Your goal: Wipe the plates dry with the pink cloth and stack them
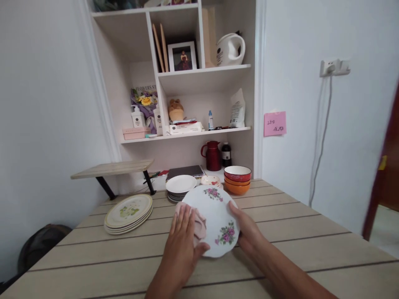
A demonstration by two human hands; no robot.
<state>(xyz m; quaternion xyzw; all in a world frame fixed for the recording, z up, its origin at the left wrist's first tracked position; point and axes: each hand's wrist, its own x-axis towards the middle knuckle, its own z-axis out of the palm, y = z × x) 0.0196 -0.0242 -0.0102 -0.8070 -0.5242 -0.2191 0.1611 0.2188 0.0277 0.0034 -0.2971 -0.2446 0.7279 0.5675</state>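
A white plate [215, 216] with pink flowers and a scalloped rim is tilted up toward me above the table. My right hand [247, 230] grips its right edge, thumb on the face and the other fingers behind. On the plate's left side, my left hand [183, 238] presses a pale pink cloth [199, 226] against the surface, fingers laid over the cloth and thumb out to the side. Part of the cloth is hidden under that hand.
To the left lies a stack of plates [129, 211] with a green pattern. Behind are white-topped stacked plates [181, 184], a small patterned dish [210, 180] and red and orange bowls [237, 180]. A raised wooden stand [112, 168], a red jug [213, 157] and shelves [187, 135] stand further back.
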